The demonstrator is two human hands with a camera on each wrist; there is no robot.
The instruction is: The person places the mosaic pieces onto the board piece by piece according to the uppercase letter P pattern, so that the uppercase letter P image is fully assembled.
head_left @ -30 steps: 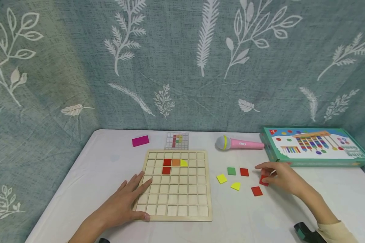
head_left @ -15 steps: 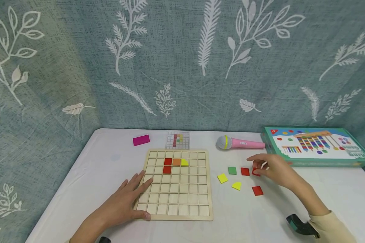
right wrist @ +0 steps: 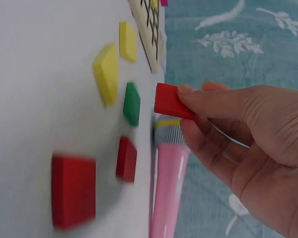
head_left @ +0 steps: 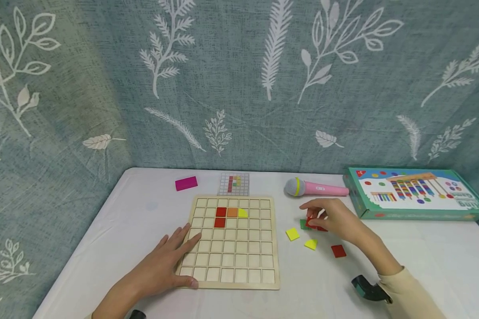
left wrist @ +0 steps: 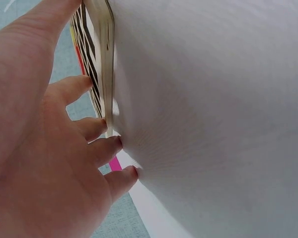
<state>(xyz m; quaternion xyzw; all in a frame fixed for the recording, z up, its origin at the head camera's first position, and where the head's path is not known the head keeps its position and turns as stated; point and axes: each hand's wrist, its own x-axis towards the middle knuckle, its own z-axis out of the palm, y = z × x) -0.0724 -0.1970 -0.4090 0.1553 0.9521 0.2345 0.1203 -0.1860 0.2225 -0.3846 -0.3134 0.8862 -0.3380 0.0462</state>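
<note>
Between thumb and fingers, my right hand [head_left: 335, 219] pinches a red square tile [right wrist: 170, 100], lifted above the table. Below it lie a green tile [right wrist: 132, 104] and another red tile [right wrist: 126, 159], both partly hidden in the head view. My left hand [head_left: 163, 263] rests on the left edge of a wooden grid board [head_left: 239, 284], fingers spread and thumb at its lower left corner. In the board's upper cells sit two red tiles [head_left: 220, 223], an orange tile [head_left: 232, 212] and a yellow quarter-round tile [head_left: 243, 213].
Right of the board lie a yellow square [head_left: 292, 234], a yellow quarter-round piece [head_left: 311, 244] and a red tile [head_left: 338, 251]. Behind are a pattern card [head_left: 233, 184], a magenta block [head_left: 186, 183], a pink toy microphone [head_left: 323, 189] and a green-edged box [head_left: 417, 193].
My right hand has lifted the red tile from the right side of the loose pieces and carried it left, over the green tile. My left hand stays on the board.
</note>
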